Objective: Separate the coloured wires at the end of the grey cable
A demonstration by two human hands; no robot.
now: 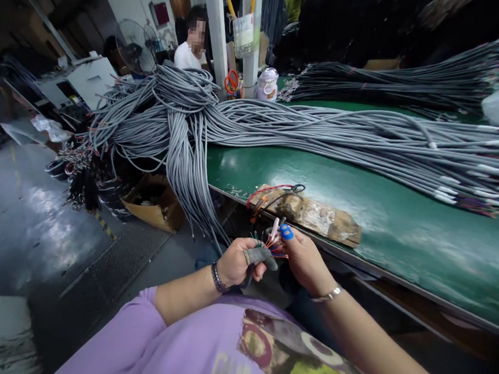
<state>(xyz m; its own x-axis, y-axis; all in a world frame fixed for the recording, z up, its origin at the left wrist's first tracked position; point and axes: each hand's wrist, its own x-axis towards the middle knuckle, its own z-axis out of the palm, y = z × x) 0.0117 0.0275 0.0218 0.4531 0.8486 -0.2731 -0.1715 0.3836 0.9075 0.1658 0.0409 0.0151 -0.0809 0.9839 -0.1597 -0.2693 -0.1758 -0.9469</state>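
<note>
My left hand (238, 263), with grey covers on its fingers, is closed around the end of a cable. Thin coloured wires (266, 244), among them orange, blue and green ones, fan out above its fingers. Close on the right, my right hand (306, 259) pinches at these wires, a blue cover (286, 231) on its thumb. A small pinkish piece stands up between the hands; whether it is a wrapped fingertip or a separate thing I cannot tell. Most of the held cable is hidden behind my left hand.
Long grey cables (324, 129) lie across the green table (403, 224), and some hang over its edge. A worn wooden board (317, 216) with a red wire lies at the near edge. Black cables (372, 84) lie behind. A cardboard box (156, 205) stands below; a person (188, 56) is farther back.
</note>
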